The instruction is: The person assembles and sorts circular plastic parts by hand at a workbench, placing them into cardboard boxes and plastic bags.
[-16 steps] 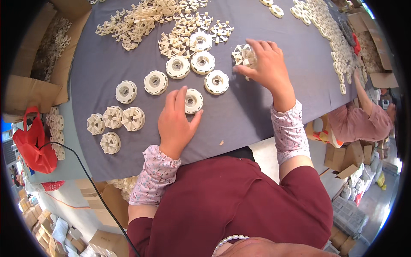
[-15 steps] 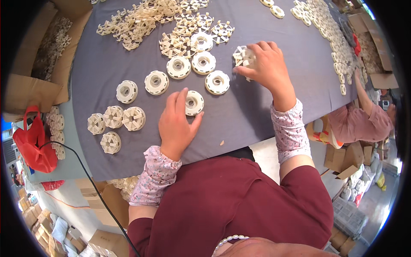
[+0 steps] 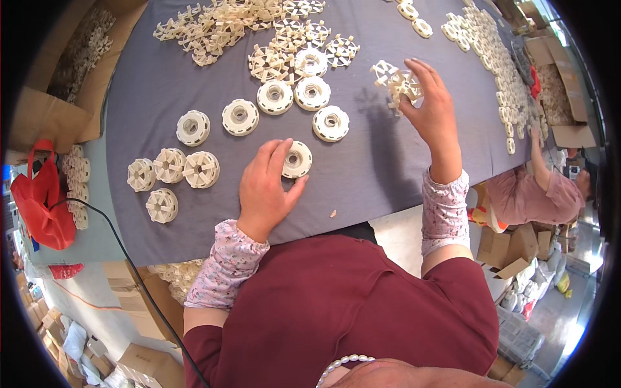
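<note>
On the grey cloth, my left hand curls around the near side of a round cream plastic housing, fingers and thumb at its rim. Raised above the cloth, my right hand grips cream spoked plastic wheels, its thumb and fingers around one while another sticks out to the left. Beyond my left hand lie several similar housings, some with a coil spring showing in the centre, such as one housing. Farther left sit several assembled discs with spoked tops, one disc among them.
A heap of loose spoked wheels covers the far left of the table. Rows of small cream rings lie at the far right, near another person's arm. At left are a cardboard box, a red bag and a black cable.
My right hand has moved right and lifted, with the spoked wheels now showing more plainly in it. My left hand stays by the same housing. The view has shifted slightly.
</note>
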`<state>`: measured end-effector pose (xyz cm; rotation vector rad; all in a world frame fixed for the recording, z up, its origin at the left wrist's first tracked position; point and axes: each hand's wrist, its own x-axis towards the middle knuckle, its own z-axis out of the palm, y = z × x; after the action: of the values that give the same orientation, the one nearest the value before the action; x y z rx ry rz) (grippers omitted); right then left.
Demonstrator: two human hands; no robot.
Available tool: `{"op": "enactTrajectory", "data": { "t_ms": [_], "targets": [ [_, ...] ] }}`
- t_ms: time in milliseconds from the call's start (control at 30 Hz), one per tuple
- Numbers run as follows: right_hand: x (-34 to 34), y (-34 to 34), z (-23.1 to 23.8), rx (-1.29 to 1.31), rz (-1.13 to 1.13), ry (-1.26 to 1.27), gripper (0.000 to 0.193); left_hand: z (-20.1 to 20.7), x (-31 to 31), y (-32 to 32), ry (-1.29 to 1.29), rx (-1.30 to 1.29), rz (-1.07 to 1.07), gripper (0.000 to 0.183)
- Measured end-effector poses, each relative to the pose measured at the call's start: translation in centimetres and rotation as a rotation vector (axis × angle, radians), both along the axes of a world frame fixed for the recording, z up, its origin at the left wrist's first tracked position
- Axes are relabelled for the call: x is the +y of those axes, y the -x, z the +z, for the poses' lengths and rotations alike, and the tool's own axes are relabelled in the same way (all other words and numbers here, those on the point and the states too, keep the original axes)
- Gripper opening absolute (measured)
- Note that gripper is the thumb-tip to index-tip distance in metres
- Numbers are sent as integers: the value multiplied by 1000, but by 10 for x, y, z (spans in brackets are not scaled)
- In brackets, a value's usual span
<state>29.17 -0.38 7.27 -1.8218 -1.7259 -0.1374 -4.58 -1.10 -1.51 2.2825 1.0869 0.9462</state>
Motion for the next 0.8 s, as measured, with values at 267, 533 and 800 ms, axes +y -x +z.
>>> {"op": "enactTrajectory", "data": {
  "t_ms": [267, 533, 800],
  "targets": [
    [-24, -9, -18, 61, 125, 0, 53, 0, 5, -1, 4, -10, -9, 65],
    [-65, -18, -44, 354, 51, 128, 49, 0, 2, -1, 4, -20, -25, 66],
    [-63, 0, -25, -122, 253, 130, 48, 0, 3, 0, 2, 1, -21, 67]
  ]
}}
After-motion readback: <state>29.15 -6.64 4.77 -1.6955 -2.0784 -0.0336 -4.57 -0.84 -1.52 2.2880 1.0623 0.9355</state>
